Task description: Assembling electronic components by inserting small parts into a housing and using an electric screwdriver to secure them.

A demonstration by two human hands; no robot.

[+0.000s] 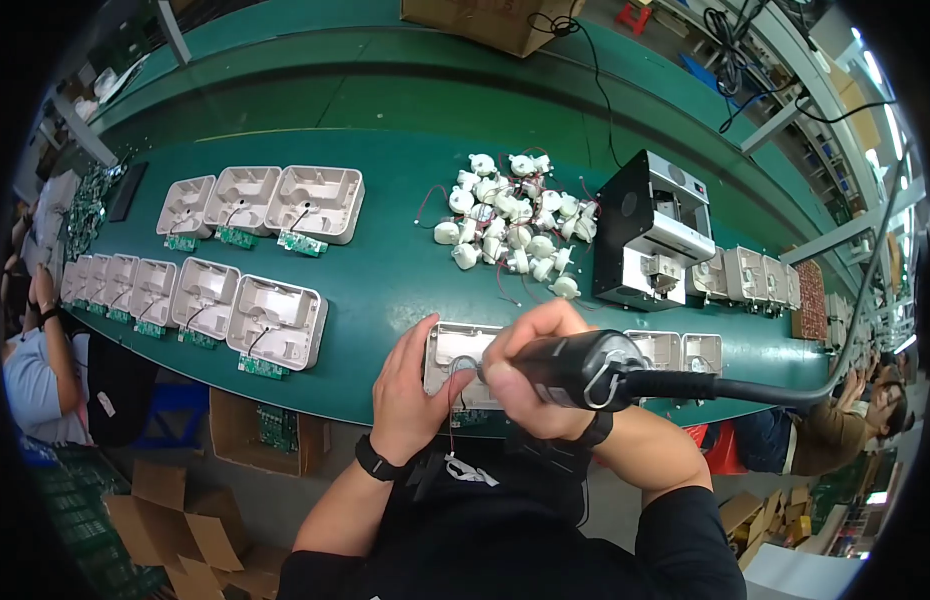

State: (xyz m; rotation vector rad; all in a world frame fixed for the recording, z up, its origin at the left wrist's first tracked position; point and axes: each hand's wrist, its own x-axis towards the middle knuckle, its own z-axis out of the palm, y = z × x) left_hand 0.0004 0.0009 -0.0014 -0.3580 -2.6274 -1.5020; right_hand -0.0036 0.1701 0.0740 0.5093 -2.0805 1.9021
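Note:
My right hand [520, 385] is wrapped around a black corded electric screwdriver [567, 368], its tip pointing down into a white plastic housing [470, 338] in front of me. My left hand [409, 400] grips the left side of that housing, with the thumb reaching inside against a round greyish part [465, 368]. The screwdriver tip is hidden behind my right hand. A green circuit board [470, 417] hangs at the housing's near edge, and a thin wire runs down from it. The screwdriver's thick cable [760, 390] leads off to the right.
White round motor-like parts with red wires [520, 215] lie piled beyond the housing. A black-and-silver machine [635, 235] stands right of them. More white housings with boards [275, 320] line the left; others [750, 275] stand right. Other people sit at both ends.

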